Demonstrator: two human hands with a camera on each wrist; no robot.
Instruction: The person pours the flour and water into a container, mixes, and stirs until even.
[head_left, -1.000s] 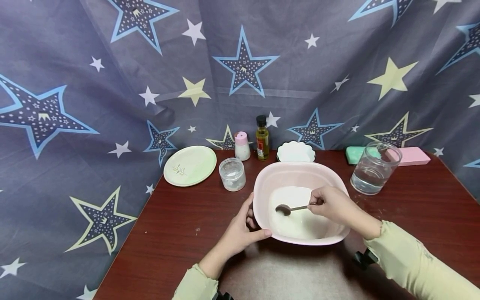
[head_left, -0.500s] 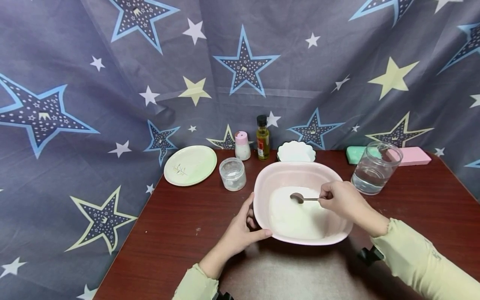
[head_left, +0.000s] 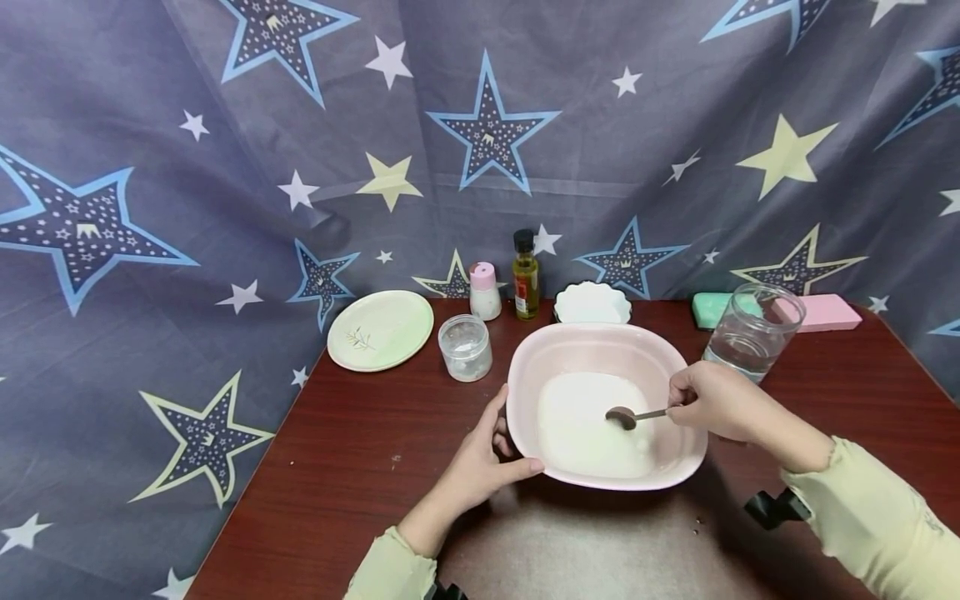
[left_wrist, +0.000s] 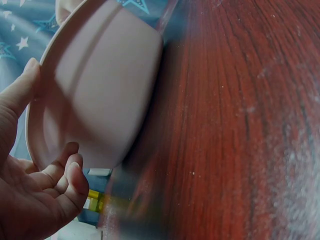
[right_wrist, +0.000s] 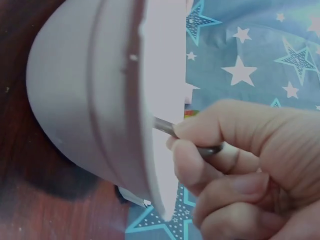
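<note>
A pale pink basin point(head_left: 600, 341) stands on the table with a white substance point(head_left: 585, 425) spread over its bottom. At its left end my left hand point(head_left: 480, 458) holds it, thumb on the rim and the other fingers against the outer wall; the left wrist view shows those fingers point(left_wrist: 60, 175) bent beside the wall. Between thumb and fingers my right hand point(head_left: 720, 400) pinches the handle of a dark spoon point(head_left: 621, 417). The spoon's bowl is over the white substance, right of the basin's middle. In the right wrist view the basin wall hides the spoon's bowl.
Behind the basin are an oval plate point(head_left: 381, 331), a clear jar point(head_left: 465, 348), a pink-capped shaker point(head_left: 484, 292), an oil bottle point(head_left: 526, 277) and a scalloped white dish point(head_left: 592, 303). A glass jug point(head_left: 752, 332) of clear liquid stands right, near green point(head_left: 716, 311) and pink blocks point(head_left: 828, 312).
My right hand and the spoon have moved right across the basin, the spoon first going away from me, then back nearer. The left hand and the basin have stayed in place.
</note>
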